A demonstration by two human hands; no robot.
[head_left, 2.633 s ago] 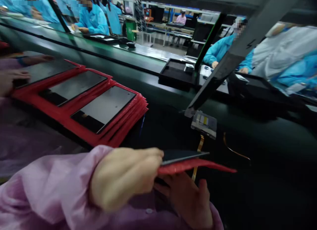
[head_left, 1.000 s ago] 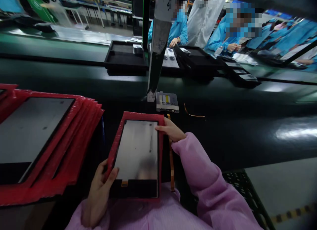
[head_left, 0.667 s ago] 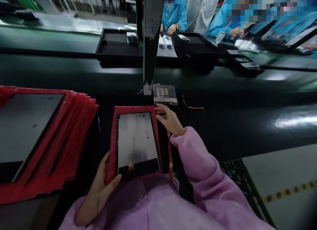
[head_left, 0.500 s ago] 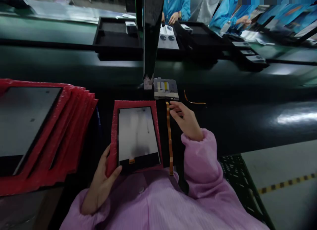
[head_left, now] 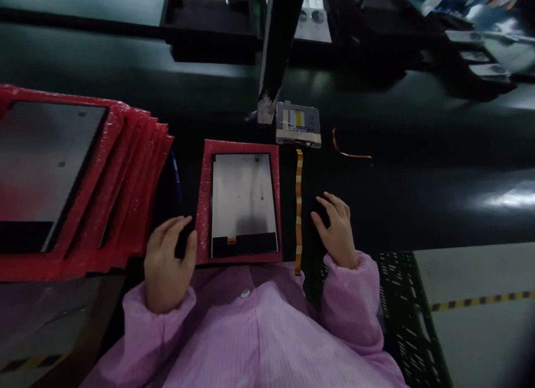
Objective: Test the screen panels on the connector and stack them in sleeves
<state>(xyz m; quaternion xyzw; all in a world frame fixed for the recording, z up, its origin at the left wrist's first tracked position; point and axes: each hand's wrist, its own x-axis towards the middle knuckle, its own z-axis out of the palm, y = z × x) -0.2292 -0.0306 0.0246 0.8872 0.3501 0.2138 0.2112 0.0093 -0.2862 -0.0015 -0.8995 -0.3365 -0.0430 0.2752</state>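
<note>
A grey display panel (head_left: 244, 201) lies flat on a red bubble-wrap pad (head_left: 204, 209) on the dark work surface right in front of me. My left hand (head_left: 167, 262) rests just left of the pad, fingers loosely spread, holding nothing. My right hand (head_left: 336, 232) hovers right of an orange flat ribbon cable (head_left: 298, 209), fingers curled apart and empty. The cable runs up to a small grey test box (head_left: 298, 124) with a yellow label.
A fanned stack of red pads with panels (head_left: 79, 176) lies at the left. A dark slanted post (head_left: 278, 42) comes down beside the test box. A loose orange cable (head_left: 349, 151) lies to the right. Black trays (head_left: 209, 25) stand beyond the belt. A perforated crate (head_left: 401, 304) sits below right.
I have set the red pad with its panel down flat and let go with both hands. My right hand drew back to the right of the ribbon cable. The view tilted downward.
</note>
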